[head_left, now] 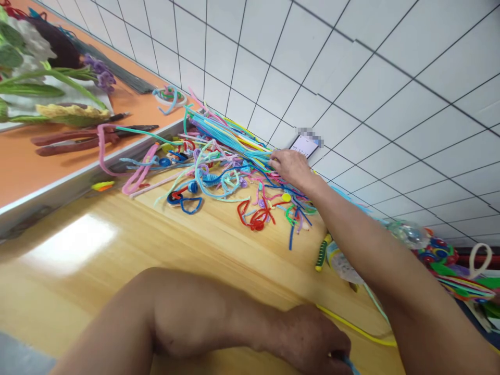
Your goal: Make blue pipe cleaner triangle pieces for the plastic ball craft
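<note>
Head view: a long bundle of blue, yellow and pink fuzzy craft stems [234, 136] lies along the foot of the white tiled wall [273, 52], which probably keeps the loose lengths roughly parallel. The right hand [292, 165] reaches to the bundle's right part, palm down, its thumb and forefinger drawn close together at the stems; whether they pinch one cannot be told. The other fingers look folded and close together.

Nearer the person than the bundle, the left hand [314, 338] is low over the pale wooden tabletop [164, 239]. Its fingers are curled inward around a light blue strand [351, 366], only a short piece of which shows; the closed grip likely keeps it from slipping while the other arm stretches away. The exact fingertip contact is hidden. A yellow strand [359, 327] curves beside this hand.

On the bundle's near side lies a tangle of bent, coiled stems [211, 179], with red loops [257, 221] towards its right. The red-handled pliers [72, 139] rest left of the bundle, on the orange surface [23, 174]. Just behind the bundle, a phone [301, 147] stands tilted against the wall, perhaps so that its screen can be read.
</note>
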`<state>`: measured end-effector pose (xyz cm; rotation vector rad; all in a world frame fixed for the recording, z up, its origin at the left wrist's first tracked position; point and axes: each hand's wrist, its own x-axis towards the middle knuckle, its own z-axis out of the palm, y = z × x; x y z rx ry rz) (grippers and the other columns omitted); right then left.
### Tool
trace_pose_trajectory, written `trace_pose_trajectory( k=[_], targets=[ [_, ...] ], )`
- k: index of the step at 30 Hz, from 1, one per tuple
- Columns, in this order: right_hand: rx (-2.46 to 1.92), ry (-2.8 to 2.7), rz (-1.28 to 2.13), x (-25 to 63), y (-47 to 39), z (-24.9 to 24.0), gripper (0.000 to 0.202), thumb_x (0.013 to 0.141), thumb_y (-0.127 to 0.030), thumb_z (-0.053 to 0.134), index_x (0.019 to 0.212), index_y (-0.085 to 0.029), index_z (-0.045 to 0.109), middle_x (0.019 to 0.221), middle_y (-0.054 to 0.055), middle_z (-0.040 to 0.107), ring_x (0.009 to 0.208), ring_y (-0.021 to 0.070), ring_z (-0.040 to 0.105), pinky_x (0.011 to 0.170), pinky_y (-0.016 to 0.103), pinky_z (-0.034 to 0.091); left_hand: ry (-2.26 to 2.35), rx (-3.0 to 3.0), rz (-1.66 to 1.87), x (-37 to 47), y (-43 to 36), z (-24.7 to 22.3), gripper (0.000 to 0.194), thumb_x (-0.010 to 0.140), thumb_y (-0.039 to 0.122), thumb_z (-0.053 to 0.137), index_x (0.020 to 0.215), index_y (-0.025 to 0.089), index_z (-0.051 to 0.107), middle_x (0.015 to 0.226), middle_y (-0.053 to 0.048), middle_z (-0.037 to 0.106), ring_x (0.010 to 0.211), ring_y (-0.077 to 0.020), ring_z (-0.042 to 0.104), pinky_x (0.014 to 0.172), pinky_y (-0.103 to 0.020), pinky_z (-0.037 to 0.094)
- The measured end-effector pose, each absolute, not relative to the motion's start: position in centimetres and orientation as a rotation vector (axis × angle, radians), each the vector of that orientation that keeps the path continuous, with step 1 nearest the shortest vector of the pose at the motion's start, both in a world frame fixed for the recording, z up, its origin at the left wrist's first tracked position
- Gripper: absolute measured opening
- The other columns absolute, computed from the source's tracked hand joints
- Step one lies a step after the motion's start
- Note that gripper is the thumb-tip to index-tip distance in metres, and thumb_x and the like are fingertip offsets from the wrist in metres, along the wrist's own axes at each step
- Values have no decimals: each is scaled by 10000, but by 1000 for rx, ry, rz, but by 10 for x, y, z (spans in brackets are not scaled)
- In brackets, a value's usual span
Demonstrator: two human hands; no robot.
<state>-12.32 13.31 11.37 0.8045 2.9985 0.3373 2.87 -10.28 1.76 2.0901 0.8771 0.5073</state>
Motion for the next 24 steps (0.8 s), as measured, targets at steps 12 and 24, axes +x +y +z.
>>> trace_pose_trajectory(
  k=[12, 24],
  targets=[
    [1047, 2944, 385, -118, 128, 111, 361, 1012, -252, 436, 1107, -190, 778, 1163, 162, 802, 1069, 315, 727, 807, 358, 471, 855, 2047, 600, 35, -100, 5, 282, 939, 470, 668, 984, 196, 717, 868, -28, 796, 807, -201, 744, 555, -240, 436],
    [958, 3014, 288, -116, 120, 131, 370, 1038, -282, 431, 1113, -184, 780, 1146, 174, 803, 1053, 303, 729, 847, 362, 488, 1227, 1830, 1412, 0, -99, 70, 276, 971, 376, 597, 1145, 167, 641, 1048, -118, 744, 1035, -238, 722, 914, -336, 594]
  ],
)
